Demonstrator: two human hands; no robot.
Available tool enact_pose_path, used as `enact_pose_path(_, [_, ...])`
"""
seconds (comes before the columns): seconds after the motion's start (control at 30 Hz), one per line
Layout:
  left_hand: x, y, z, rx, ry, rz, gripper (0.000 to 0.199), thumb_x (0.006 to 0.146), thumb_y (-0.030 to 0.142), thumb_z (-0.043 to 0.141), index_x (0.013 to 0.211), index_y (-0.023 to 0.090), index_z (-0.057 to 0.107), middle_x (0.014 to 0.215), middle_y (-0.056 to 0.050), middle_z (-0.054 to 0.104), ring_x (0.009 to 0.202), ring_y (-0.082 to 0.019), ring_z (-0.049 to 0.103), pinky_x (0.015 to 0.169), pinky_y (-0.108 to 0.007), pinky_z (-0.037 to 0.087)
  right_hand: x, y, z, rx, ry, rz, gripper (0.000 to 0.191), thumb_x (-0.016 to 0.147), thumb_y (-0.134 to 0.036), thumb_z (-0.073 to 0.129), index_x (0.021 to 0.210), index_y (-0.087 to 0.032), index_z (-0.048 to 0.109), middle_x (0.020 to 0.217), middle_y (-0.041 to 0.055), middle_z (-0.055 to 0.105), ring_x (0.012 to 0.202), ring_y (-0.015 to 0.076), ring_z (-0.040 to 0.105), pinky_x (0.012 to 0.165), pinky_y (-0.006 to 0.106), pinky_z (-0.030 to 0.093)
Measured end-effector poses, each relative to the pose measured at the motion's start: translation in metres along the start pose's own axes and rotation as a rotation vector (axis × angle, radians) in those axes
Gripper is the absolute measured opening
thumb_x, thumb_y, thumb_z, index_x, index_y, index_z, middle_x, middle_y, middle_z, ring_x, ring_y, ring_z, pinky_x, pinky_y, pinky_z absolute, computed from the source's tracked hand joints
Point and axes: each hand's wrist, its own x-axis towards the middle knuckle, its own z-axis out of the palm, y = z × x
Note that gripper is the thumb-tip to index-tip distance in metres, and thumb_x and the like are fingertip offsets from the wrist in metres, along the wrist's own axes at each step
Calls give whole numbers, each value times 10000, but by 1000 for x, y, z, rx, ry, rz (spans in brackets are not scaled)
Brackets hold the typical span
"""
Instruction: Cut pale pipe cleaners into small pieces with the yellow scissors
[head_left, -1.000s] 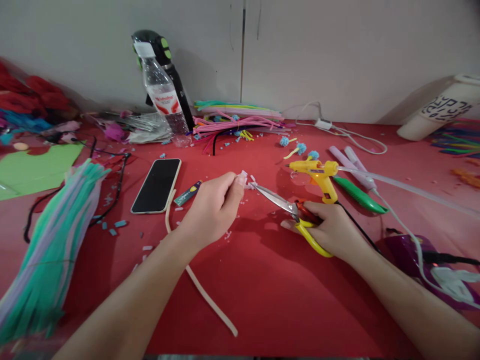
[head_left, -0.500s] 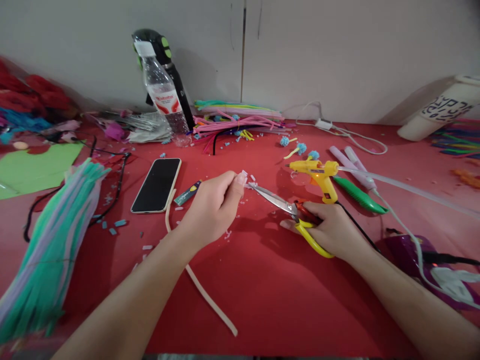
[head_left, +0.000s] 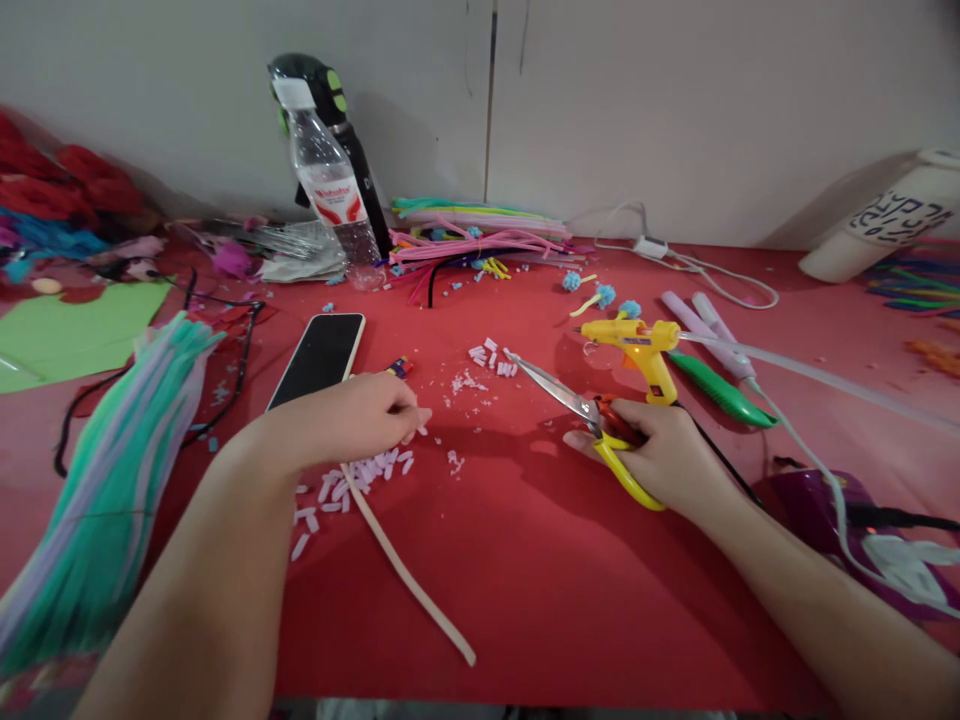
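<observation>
In the middle of the frame, the left hand [head_left: 367,415] hangs with fingers curled inward above the red worktop [head_left: 555,600]; a pale bit shows at its fingertips, though I cannot tell whether they pinch it. Below it, left of centre, lies a loose pile of lilac pieces [head_left: 386,465], with a cream cord [head_left: 409,580] running from there toward the bottom centre. Right of centre, the right hand [head_left: 664,450] grips the scissors [head_left: 574,400] by their red and yellow handles, blades together and pointing to the upper left. Just beside the blade tips sits a smaller cluster of lilac cuttings [head_left: 491,358], and fine crumbs are scattered below it. A phone [head_left: 321,352] lies partly behind the left wrist. A yellow glue gun [head_left: 634,340] rests just above the right hand in the frame, near a green-handled tool [head_left: 724,392]. A bundle of teal and lilac stems [head_left: 112,500] fills the lower left.
</observation>
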Motion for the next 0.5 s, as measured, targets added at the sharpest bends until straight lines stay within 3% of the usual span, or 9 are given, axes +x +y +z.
enact_pose_path(0.03, [2, -5, 1, 19, -52, -21, 443, 839, 505, 543, 533, 198, 453, 501, 16, 425, 420, -115, 362, 457, -277, 246, 0, 0, 0, -1, 2, -2, 548, 683, -542, 749, 606, -205, 324, 585, -58, 247, 555, 89, 230, 467, 238, 214])
enact_pose_path(0.1, [5, -9, 2, 43, -17, -67, 496, 846, 556, 516, 514, 202, 413, 468, 15, 395, 395, -117, 334, 450, -280, 225, 0, 1, 0, 3, 3, -7, 552, 694, -543, 740, 607, -206, 312, 586, -57, 248, 556, 88, 226, 464, 237, 215])
enact_pose_path(0.23, [11, -1, 2, 92, 276, -53, 462, 872, 527, 498, 546, 206, 430, 480, 10, 453, 413, -123, 380, 476, -275, 244, 0, -1, 0, 9, 12, -19, 540, 702, -533, 733, 607, -206, 313, 583, -56, 241, 554, 86, 224, 450, 229, 209])
enact_pose_path(0.33, [13, 14, 5, 53, 395, 2, 310, 883, 452, 506, 693, 210, 550, 609, -3, 576, 536, -147, 506, 531, -267, 316, 1, -5, -1, 20, 24, -15, 554, 700, -532, 733, 601, -205, 297, 573, -57, 235, 552, 84, 222, 444, 222, 211])
enact_pose_path(0.5, [25, 34, 21, -77, 410, 170, 184, 909, 352, 491, 936, 200, 592, 895, -34, 655, 744, -155, 593, 659, -269, 424, 1, -5, -1, 49, 47, -11, 549, 694, -550, 737, 607, -204, 320, 562, -62, 263, 544, 82, 241, 446, 215, 230])
